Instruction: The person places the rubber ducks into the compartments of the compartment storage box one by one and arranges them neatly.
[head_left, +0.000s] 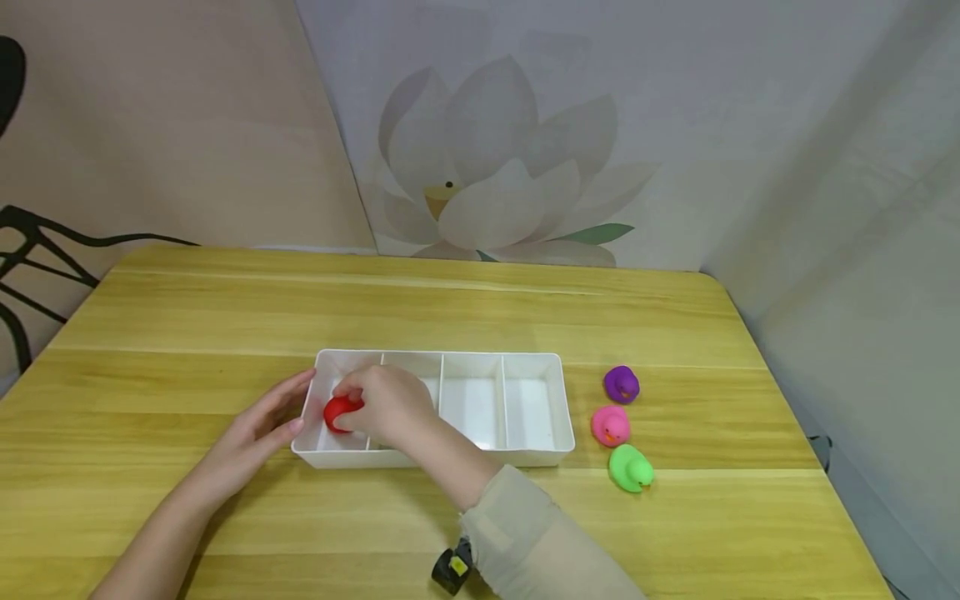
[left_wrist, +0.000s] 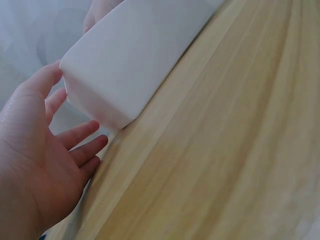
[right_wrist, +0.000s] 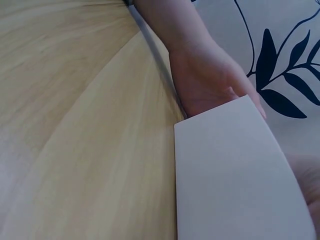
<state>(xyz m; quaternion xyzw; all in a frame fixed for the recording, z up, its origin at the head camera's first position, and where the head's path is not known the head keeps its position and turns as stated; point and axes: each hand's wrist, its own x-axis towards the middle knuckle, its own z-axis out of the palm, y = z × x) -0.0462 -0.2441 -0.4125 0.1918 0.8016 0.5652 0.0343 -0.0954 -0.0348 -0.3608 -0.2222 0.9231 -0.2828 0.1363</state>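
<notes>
A white box point(head_left: 431, 458) with several compartments in a row lies on the wooden table. In its leftmost compartment, my right hand point(head_left: 393, 404) pinches a red rubber duck point(head_left: 341, 412), partly covered by the thumb and fingers. My left hand point(head_left: 251, 437) is at the box's left end, thumb and fingertips touching the wall. In the left wrist view, the left hand point(left_wrist: 45, 145) has its fingers loosely spread beside the box corner point(left_wrist: 130, 55). The right wrist view shows the box's outer side point(right_wrist: 230, 170), with the right hand point(right_wrist: 307, 180) only blurred at the edge.
Right of the box stand a purple duck point(head_left: 622, 384), a pink duck point(head_left: 611, 426) and a green duck point(head_left: 631, 468). A black wrist camera point(head_left: 452, 568) sits under the right sleeve. Behind the table point(head_left: 450, 308) hangs a backdrop with a flower print point(head_left: 510, 183).
</notes>
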